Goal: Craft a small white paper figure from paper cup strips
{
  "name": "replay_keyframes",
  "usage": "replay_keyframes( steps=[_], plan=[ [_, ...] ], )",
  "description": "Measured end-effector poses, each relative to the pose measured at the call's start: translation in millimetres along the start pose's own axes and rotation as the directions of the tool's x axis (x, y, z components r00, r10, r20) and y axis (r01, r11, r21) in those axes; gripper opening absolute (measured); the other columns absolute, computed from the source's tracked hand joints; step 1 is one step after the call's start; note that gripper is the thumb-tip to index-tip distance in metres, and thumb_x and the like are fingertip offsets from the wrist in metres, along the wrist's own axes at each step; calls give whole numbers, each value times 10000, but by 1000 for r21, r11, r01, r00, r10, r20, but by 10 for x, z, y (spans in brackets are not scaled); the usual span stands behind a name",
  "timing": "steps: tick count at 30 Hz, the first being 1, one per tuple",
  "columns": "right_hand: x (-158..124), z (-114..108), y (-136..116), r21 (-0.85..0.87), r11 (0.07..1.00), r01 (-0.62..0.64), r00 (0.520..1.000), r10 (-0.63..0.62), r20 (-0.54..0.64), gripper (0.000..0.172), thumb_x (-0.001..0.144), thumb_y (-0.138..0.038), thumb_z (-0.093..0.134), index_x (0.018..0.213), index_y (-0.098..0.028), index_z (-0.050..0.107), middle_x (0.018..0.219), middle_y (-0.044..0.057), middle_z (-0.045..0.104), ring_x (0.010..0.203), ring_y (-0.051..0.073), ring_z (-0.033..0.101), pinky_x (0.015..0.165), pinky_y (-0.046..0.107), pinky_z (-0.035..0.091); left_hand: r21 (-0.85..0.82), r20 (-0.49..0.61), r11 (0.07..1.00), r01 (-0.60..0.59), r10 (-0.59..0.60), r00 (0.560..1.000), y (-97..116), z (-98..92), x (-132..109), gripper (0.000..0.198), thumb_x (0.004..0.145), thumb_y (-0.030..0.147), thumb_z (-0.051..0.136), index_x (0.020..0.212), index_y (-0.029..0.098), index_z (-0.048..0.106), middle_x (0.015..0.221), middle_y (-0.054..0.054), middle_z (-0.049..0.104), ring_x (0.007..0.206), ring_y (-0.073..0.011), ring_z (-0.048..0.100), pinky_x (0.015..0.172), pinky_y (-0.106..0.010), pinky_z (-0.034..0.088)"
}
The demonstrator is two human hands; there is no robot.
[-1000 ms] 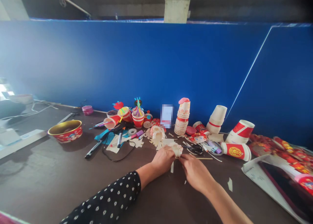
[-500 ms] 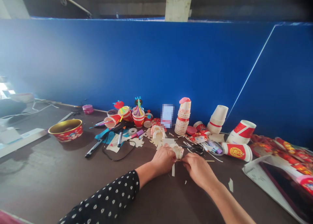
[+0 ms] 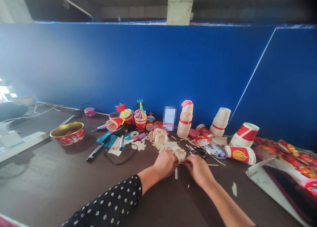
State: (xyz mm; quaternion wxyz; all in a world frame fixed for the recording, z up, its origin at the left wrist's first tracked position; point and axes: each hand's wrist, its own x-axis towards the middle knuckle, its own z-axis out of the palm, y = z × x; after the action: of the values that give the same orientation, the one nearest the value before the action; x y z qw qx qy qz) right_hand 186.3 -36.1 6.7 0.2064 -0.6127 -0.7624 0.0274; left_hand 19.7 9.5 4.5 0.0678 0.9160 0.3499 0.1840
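My left hand is closed at the left edge of a cut, pale paper-cup piece, which has a jagged rim. My right hand pinches a thin wooden stick just to the right of that piece. The stick runs sideways along the near edge of the cut cup, and its far end sticks out past my right hand. Fingers cover much of where stick and cup meet. A narrow white paper strip lies below, between the hands. Behind them sits another cut cup with a fringed edge.
Scissors lie behind my right hand. A tall cup stack stands farther back. Markers and a tape roll are to the left, near a gold-lined bowl. A tablet in a white tray is at right.
My right hand has shifted slightly left, closer to my left hand. More of the wooden stick now shows to the right of it. The view has tilted up a little.
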Motion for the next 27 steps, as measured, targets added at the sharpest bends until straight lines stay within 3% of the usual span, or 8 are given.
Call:
replay_keyframes(
  steps=[8, 20, 27],
  plan=[
    [37, 3, 12, 31, 999, -21, 1000, 21, 9, 184, 790, -152, 479, 760, -198, 654, 813, 36, 641, 825, 178, 584, 734, 244, 394, -85, 0, 987, 139, -140, 990, 0, 32, 15, 120, 778, 229, 609, 783, 183, 720, 776, -41, 682, 815, -193, 572, 780, -264, 419],
    [33, -26, 38, 89, 994, -56, 998, 55, 21, 151, 779, -178, 499, 744, -202, 644, 797, 26, 632, 792, 174, 592, 711, 253, 402, -4, -33, 994, 112, -112, 993, 10, 84, 15, 168, 798, 226, 557, 737, 171, 703, 804, -61, 664, 838, -216, 561, 786, -300, 414],
    [40, 8, 47, 25, 999, -42, 999, 41, 12, 184, 803, -178, 471, 758, -190, 649, 808, 37, 630, 820, 182, 586, 743, 259, 393, -79, -26, 981, 177, -180, 983, 18, 49, 2, 140, 787, 245, 593, 783, 174, 714, 766, -49, 682, 811, -202, 578, 757, -278, 418]
  ],
)
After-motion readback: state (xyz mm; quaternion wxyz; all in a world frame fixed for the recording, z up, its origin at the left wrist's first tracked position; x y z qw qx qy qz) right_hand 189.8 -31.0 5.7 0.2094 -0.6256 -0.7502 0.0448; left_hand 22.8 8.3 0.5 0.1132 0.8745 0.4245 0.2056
